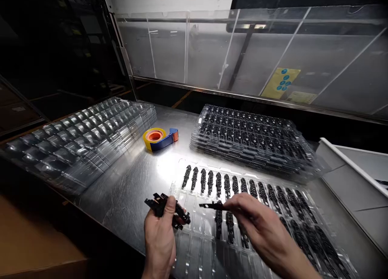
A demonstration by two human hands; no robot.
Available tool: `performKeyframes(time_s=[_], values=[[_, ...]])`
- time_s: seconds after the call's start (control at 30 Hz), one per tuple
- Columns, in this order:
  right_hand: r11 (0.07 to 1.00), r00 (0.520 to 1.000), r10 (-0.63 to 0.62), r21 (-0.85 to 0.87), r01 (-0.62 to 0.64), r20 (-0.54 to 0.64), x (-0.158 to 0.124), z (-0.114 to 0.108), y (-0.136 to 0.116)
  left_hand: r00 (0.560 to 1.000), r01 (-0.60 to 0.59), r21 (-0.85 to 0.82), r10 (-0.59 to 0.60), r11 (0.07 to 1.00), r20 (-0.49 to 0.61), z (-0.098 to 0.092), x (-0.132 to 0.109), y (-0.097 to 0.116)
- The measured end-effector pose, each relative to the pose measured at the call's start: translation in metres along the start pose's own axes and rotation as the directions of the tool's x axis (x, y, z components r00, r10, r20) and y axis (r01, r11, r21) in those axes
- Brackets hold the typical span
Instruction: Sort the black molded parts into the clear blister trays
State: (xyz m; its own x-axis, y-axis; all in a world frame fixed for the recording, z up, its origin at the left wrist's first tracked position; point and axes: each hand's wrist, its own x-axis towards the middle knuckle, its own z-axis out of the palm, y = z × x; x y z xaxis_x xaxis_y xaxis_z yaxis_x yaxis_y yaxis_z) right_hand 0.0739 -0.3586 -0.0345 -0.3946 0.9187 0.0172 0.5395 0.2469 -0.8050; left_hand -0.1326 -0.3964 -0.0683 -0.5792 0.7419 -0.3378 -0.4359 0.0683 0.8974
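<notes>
My left hand [162, 234] is closed around a bunch of black slotted parts [160, 206], the thumb pressed over them. Between the fingertips of my right hand [260, 222] is a single black part [211, 206], held roughly level above a clear plastic tray [194, 218]. Black parts [218, 184] of the same sort fill the tray's far row, each in its own slot. Along the nearer row they lie in the middle and right slots, while the left slots show bare plastic. My right hand and forearm hide some of the tray.
Stacked clear trays [91, 137] stand on the left of the metal table [127, 198]. Another stack [248, 133], loaded with black parts, is at the back right. Between them sits a tape dispenser [160, 139]. A white bin [348, 170] is at the right, a cardboard box [36, 238] lower left.
</notes>
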Motion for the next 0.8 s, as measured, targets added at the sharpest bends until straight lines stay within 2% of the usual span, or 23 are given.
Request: performKeyframes(time_s=[0.07, 0.13, 0.2, 0.3, 0.43, 0.53, 0.67, 0.8], values=[[0.991, 0.981, 0.018, -0.135, 0.008, 0.191, 0.014, -0.012, -0.002, 0.999, -0.005, -0.004, 0.005, 1.0, -0.034, -0.004, 0.002, 0.007], [0.969, 0.933, 0.017, -0.234, 0.073, 0.359, 0.03, -0.014, -0.004, 0.999, -0.004, -0.008, 0.003, 1.0, -0.054, -0.006, 0.001, 0.012], [0.942, 0.91, 0.005, -0.307, 0.134, 0.414, 0.044, -0.007, -0.004, 0.998, 0.02, -0.011, -0.021, 1.0, -0.054, -0.008, -0.003, 0.013], [0.903, 0.943, 0.0, -0.406, 0.143, 0.332, 0.058, 0.01, -0.001, 0.998, 0.068, -0.003, -0.068, 0.998, -0.008, -0.01, -0.008, 0.01], [0.872, 0.967, -0.059, -0.459, 0.171, 0.249, 0.057, 0.027, 0.011, 0.995, 0.088, 0.025, -0.089, 0.996, 0.049, -0.01, -0.012, 0.003], [0.847, 0.969, -0.159, -0.478, 0.232, 0.189, 0.045, 0.035, 0.018, 0.998, 0.03, 0.08, -0.034, 0.996, 0.049, -0.007, -0.011, -0.001], [0.87, 0.978, -0.197, -0.447, 0.208, 0.07, 0.025, 0.041, 0.015, 0.998, -0.047, 0.181, 0.037, 0.982, 0.059, -0.003, -0.011, -0.006], [0.862, 0.965, -0.24, -0.433, 0.262, 0.105, 0.017, 0.047, 0.011, 0.995, -0.051, 0.222, 0.031, 0.974, 0.091, -0.003, -0.012, -0.011]])
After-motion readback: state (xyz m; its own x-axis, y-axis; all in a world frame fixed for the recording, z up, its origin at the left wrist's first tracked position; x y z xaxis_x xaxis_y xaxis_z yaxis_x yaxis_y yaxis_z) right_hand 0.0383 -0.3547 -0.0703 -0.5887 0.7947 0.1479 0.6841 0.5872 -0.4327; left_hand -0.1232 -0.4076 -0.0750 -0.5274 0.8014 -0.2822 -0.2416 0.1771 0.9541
